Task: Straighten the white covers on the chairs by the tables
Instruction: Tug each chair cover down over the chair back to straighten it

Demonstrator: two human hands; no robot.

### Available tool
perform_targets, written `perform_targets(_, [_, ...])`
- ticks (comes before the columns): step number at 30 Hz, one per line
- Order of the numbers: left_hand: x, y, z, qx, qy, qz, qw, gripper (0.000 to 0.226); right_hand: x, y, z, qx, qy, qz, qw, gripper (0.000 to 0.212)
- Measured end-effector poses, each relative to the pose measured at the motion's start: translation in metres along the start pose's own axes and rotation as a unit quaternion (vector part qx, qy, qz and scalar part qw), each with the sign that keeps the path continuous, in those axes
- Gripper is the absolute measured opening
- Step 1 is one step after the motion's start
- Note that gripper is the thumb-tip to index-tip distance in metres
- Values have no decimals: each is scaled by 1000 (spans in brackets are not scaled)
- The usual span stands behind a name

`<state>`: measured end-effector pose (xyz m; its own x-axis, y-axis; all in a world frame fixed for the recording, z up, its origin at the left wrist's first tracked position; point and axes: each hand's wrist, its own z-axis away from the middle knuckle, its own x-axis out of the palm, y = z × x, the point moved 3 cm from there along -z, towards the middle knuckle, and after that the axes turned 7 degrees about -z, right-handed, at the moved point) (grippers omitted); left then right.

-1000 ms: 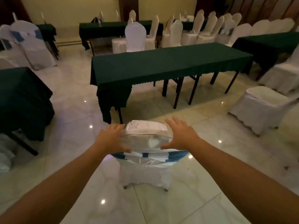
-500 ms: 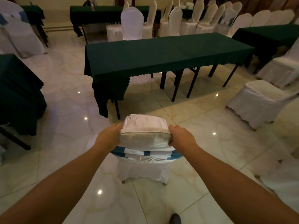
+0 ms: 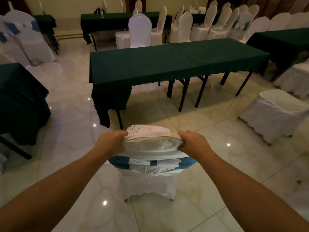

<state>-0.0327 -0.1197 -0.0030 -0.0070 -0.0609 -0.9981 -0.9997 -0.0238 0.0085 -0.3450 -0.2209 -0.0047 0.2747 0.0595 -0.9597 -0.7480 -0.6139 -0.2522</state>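
A chair in a white cover (image 3: 150, 148) stands directly in front of me, its back towards me, with a blue and white sash (image 3: 147, 163) tied around the back. My left hand (image 3: 111, 142) grips the top left corner of the cover. On the top right corner my right hand (image 3: 192, 143) is closed the same way. The fabric is bunched under both sets of fingers. The chair's seat is hidden behind its back.
A long table with a dark green cloth (image 3: 167, 62) stands just beyond the chair. Another green table (image 3: 18, 97) is at the left. A covered chair (image 3: 274, 114) sits at the right, and several more line the back. The floor is shiny tile.
My hands went from resting flat on the chair back's sides to closing on its top corners. The chair back looks nearer and larger in view.
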Motion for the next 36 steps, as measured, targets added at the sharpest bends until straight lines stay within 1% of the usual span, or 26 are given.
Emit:
perform_targets(5, [-3, 39, -34, 0, 7, -18, 1000, 34, -8, 52, -3, 1, 2, -6, 1000, 37])
perform_targets(6, [-3, 54, -48, -2, 8, -24, 1000, 34, -12, 72, -4, 3, 2, -11, 1000, 37])
perform_targets(12, [-10, 83, -90, 1, 10, -55, 998, 33, -19, 119, -25, -2, 15, -32, 999, 38])
perform_targets(17, [-8, 97, -140, 6, -5, -68, 998, 37, -22, 162, -63, -2, 15, -35, 999, 40])
perform_targets(22, [-2, 93, -202, 5, -23, -84, 996, 38, -21, 195, -118, -7, 14, -39, 999, 39])
perform_targets(25, [6, 82, -247, 10, -17, -87, 996, 38, -18, 217, -159, -1, 13, -35, 999, 40])
perform_targets(29, [18, 60, -319, 16, 5, -94, 995, 36, -13, 246, -232, -1, 7, -36, 999, 39])
perform_targets(36, [27, 23, -438, -7, -2, -88, 996, 37, -10, 293, -353, -10, -2, -28, 1000, 38])
